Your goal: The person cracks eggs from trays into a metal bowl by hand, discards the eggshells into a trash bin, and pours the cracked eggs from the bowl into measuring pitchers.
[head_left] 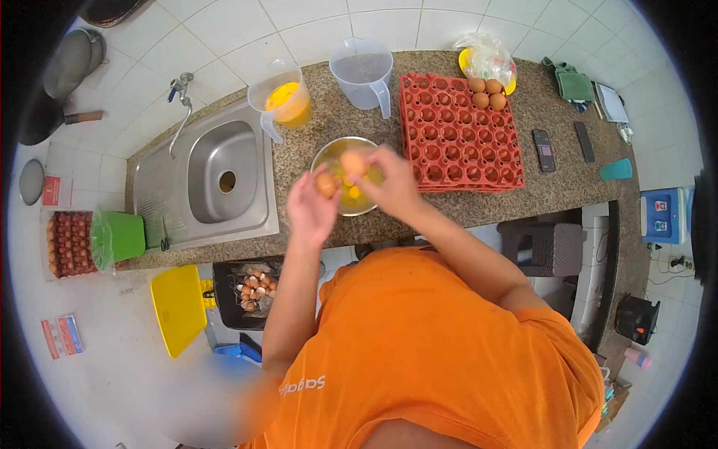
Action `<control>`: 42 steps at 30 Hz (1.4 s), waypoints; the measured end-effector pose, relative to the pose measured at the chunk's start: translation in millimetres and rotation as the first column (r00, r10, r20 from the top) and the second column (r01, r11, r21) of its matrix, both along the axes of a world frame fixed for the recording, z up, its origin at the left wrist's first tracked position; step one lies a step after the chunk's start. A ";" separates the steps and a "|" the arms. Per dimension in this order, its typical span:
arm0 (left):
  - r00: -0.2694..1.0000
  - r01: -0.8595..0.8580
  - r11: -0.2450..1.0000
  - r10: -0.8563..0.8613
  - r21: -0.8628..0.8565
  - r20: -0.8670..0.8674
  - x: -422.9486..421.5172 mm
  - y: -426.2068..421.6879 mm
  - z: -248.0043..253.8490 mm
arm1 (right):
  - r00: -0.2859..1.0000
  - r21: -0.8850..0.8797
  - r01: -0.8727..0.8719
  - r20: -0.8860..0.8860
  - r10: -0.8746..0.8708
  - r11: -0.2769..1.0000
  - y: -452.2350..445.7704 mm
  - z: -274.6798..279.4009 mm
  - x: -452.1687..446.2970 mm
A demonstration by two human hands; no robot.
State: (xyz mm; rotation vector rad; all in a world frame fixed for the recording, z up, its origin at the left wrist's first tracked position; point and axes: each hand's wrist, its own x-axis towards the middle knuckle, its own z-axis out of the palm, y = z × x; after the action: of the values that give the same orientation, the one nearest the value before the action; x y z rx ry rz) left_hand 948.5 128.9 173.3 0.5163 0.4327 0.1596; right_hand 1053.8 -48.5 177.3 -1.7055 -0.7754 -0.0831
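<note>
Both my hands are over a metal bowl [321, 153] with cracked eggs in it, yellow yolks [354, 191] showing. My left hand [313, 213] holds a brown egg [326, 185] in its fingertips at the bowl's near left side. In my right hand [390, 183], above the bowl, is another brown egg [354, 162]. The two eggs are close but look apart. Motion blurs my right hand, and I cannot tell whether either shell is cracked. To the right stand stacked red egg trays [461, 135], with several brown eggs [479, 99] in the far right corner.
A jug [271, 129] of yellow egg and a clear jug [362, 69] stand behind the bowl. Left is a steel sink [265, 161]. Below the counter, a black bin [226, 299] holds eggshells [256, 286]. A phone [544, 150] and teal cup [616, 170] lie right.
</note>
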 end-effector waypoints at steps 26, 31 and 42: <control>0.942 0.198 0.107 -0.296 0.974 -0.159 62.2 40.1 17.2 | 0.865 -0.649 -0.465 -0.188 0.465 0.603 30.2 40.0 86.8; 0.972 0.113 -0.233 -0.174 0.966 -0.156 55.2 31.7 34.8 | 0.882 -0.633 -0.401 -0.072 0.466 0.662 29.2 45.8 86.3; 0.983 0.177 0.983 -0.179 -0.044 -0.049 9.3 28.4 -26.8 | 0.960 -0.219 -0.273 -0.008 0.278 0.937 37.3 17.8 37.3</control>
State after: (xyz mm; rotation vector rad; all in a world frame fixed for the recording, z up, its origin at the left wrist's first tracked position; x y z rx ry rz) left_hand 957.7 157.2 146.5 0.5185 0.4381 -0.0346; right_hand 1091.2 -11.2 195.1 -1.7856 -1.0660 0.1835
